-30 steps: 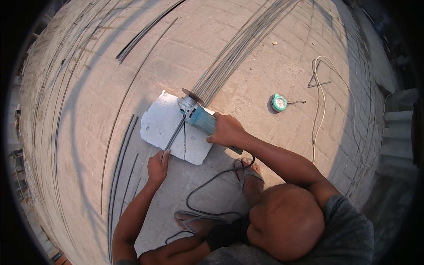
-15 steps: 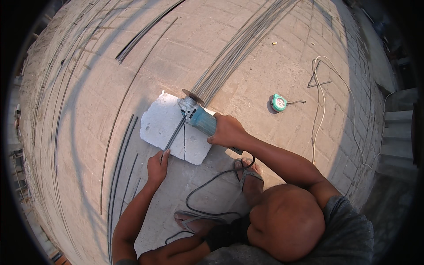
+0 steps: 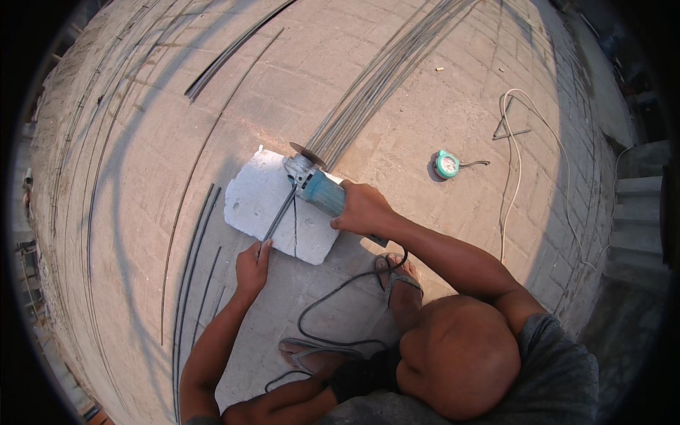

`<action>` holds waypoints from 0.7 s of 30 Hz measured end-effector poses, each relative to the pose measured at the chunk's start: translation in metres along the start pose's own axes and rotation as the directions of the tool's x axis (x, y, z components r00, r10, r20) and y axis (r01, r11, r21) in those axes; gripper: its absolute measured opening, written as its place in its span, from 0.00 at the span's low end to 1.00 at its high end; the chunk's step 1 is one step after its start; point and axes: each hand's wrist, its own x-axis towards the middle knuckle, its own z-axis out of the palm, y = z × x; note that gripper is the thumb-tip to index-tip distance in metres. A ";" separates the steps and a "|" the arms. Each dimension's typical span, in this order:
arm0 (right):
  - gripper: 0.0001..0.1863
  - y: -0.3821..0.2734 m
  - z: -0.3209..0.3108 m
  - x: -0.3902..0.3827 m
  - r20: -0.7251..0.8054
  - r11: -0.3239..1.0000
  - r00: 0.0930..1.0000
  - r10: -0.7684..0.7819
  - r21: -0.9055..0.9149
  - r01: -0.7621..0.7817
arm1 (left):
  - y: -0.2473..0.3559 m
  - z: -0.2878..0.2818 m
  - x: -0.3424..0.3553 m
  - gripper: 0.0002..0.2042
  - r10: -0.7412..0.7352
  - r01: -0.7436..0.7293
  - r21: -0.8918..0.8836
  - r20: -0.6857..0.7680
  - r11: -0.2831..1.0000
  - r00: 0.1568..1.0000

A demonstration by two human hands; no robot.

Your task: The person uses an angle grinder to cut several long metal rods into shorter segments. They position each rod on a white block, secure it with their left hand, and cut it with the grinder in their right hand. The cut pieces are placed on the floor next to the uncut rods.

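My right hand (image 3: 365, 209) is closed around the blue body of an angle grinder (image 3: 322, 194). The grinder's dark disc (image 3: 309, 154) is at the near end of a long bundle of steel rods (image 3: 375, 85). My left hand (image 3: 253, 266) grips a few thin steel rods (image 3: 280, 216), which slant up across a pale stone slab (image 3: 248, 202) to beneath the grinder head. Exactly where the disc meets the rods is hidden. Another short dark rod (image 3: 296, 230) lies on the slab between my hands.
Loose rods (image 3: 190, 265) lie left of the slab, with more (image 3: 237, 49) farther off. A green tape measure (image 3: 446, 165) and a pale cord (image 3: 520, 156) are on the paving to the right. The grinder's black cable (image 3: 304, 315) loops beside my sandalled feet (image 3: 404, 276).
The grinder and my right hand have shifted very slightly left. Faint reddish specks now show just beyond the slab. My left hand keeps its grip on the rods.
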 end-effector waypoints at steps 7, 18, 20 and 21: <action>0.37 0.000 0.001 0.002 -0.016 1.000 1.000 -0.013 -0.006 0.012 | -0.001 0.001 0.000 0.27 0.008 -0.008 -0.014 -0.011 1.000 1.000; 0.40 -0.002 0.001 0.005 -0.002 1.000 1.000 -0.004 0.010 0.005 | 0.000 0.001 -0.001 0.27 0.013 -0.013 -0.009 -0.005 1.000 1.000; 0.40 -0.001 0.001 0.006 -0.004 1.000 1.000 -0.008 0.011 0.008 | 0.000 0.001 0.000 0.27 0.014 -0.014 -0.011 -0.003 1.000 1.000; 0.40 -0.001 0.002 0.007 -0.005 1.000 1.000 -0.008 0.012 0.009 | 0.000 0.001 0.000 0.27 0.012 -0.012 -0.012 -0.002 1.000 1.000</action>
